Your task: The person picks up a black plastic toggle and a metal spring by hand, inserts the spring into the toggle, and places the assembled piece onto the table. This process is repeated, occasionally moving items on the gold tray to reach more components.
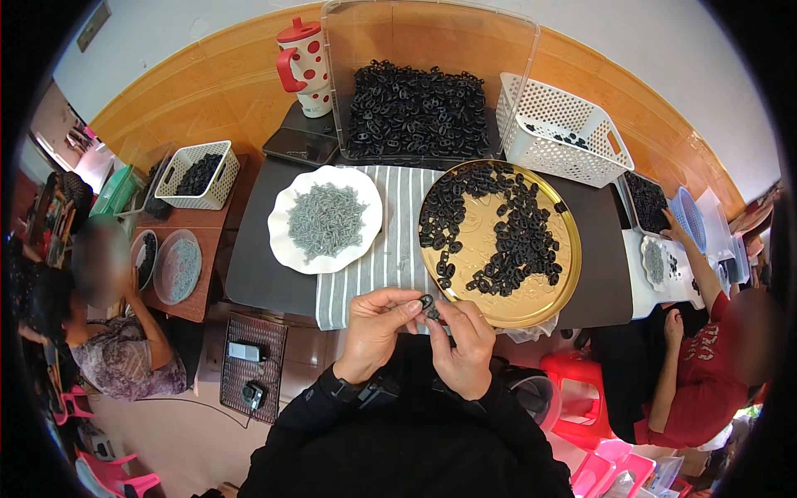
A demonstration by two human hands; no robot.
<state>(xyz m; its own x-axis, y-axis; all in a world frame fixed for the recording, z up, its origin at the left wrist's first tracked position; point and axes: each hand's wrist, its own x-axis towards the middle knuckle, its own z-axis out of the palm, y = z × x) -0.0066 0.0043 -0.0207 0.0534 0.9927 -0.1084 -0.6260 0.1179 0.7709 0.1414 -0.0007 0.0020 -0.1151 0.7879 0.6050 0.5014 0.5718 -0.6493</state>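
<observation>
My left hand (pixel 374 325) and my right hand (pixel 466 347) meet near the table's front edge. Between their fingertips they pinch a small black oval plastic piece (pixel 427 302); fingers cover part of it, and a second part there cannot be made out. Just beyond lies a round gold tray (pixel 473 217), scattered with black oval pieces (pixel 521 249) that have holes. To its left, a white wavy-rimmed plate (pixel 279 222) bears a heap of small grey metal screws or pins (pixel 326 221). A grey-and-white striped cloth (pixel 402 232) lies under the plate and tray.
A clear bin (pixel 432 33) heaped with black pieces stands at the back, beside a white perforated basket (pixel 564 158), a spotted tumbler (pixel 307 70) and a dark flat device (pixel 300 146). People work at left (pixel 124 357) and right (pixel 697 373). Red stools (pixel 577 398) stand below right.
</observation>
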